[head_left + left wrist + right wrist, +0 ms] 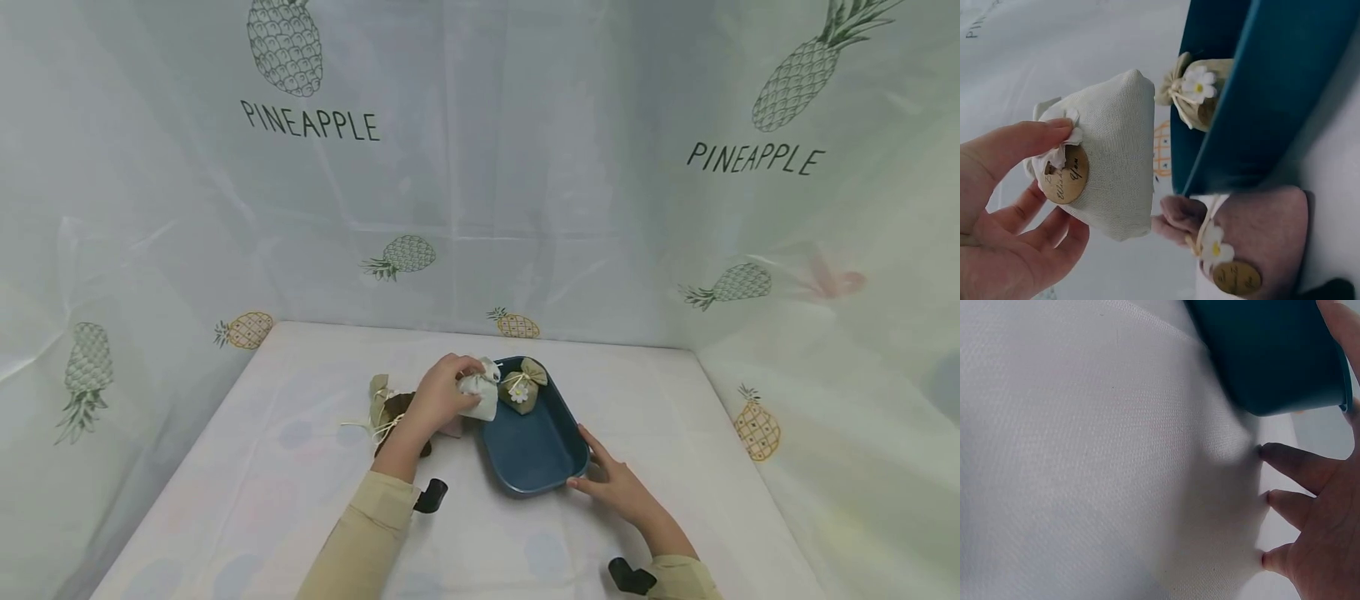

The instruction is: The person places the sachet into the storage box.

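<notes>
My left hand (444, 390) pinches a small white cloth drawstring pouch (1113, 156) by its gathered neck, where a flower and a round tag hang. This pouch is over the left rim of a deep blue tray (528, 454). Inside the tray, at its far end, lies a beige pouch (522, 392) with a white flower. My right hand (617, 487) holds the tray's near right corner between thumb and forefinger. In the right wrist view its other fingers (1291, 506) are spread and reach down toward the tabletop.
Left of the tray, partly behind my left forearm, lie a pink pouch (1260, 231), a dark brown pouch (399, 406) and an olive pouch (377, 398). A white cloth (300, 508) covers the table. Pineapple-printed sheeting (480, 167) hangs behind and at both sides.
</notes>
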Action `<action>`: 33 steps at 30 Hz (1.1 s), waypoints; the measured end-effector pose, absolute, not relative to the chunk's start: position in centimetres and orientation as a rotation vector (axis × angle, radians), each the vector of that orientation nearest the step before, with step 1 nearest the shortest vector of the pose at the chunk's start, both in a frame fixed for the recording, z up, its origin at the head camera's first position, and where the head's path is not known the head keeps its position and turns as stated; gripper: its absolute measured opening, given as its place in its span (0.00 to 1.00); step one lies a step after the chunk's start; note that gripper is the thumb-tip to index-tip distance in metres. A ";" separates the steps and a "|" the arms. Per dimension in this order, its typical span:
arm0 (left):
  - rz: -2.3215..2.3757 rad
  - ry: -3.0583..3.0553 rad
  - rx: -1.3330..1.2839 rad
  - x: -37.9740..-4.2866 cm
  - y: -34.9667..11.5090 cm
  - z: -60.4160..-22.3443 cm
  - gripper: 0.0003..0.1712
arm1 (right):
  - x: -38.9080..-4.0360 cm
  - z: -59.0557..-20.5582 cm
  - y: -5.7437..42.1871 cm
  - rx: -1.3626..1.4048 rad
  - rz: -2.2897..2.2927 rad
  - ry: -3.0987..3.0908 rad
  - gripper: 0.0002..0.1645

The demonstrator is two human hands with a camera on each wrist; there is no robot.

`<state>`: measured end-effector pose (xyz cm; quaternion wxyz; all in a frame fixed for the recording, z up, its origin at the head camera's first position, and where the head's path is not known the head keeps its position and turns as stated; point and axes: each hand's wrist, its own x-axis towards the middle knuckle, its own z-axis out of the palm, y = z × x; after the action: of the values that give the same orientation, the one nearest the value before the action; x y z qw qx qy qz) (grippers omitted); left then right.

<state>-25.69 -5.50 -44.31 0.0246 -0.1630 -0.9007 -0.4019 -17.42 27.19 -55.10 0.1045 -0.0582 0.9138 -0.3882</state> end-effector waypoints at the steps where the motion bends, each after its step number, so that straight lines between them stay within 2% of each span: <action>1: -1.248 -2.784 -0.513 -26.0 -5.3 -44.3 0.23 | -17.5 -55.2 27.2 -0.173 -1.148 2.693 0.55; 17: -1.342 -2.851 -0.742 -31.1 -1.7 -46.3 0.23 | -17.3 -55.1 27.3 -0.179 -1.174 2.693 0.55; 33: -1.401 -2.922 -0.792 -33.2 -1.8 -49.1 0.23 | -17.1 -55.2 27.3 -0.209 -1.157 2.712 0.55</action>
<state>-33.21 -1.84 -49.09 -0.0972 -0.2362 -0.8718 -0.4180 -17.10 27.29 -55.16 0.0926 -0.0704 0.9135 -0.3898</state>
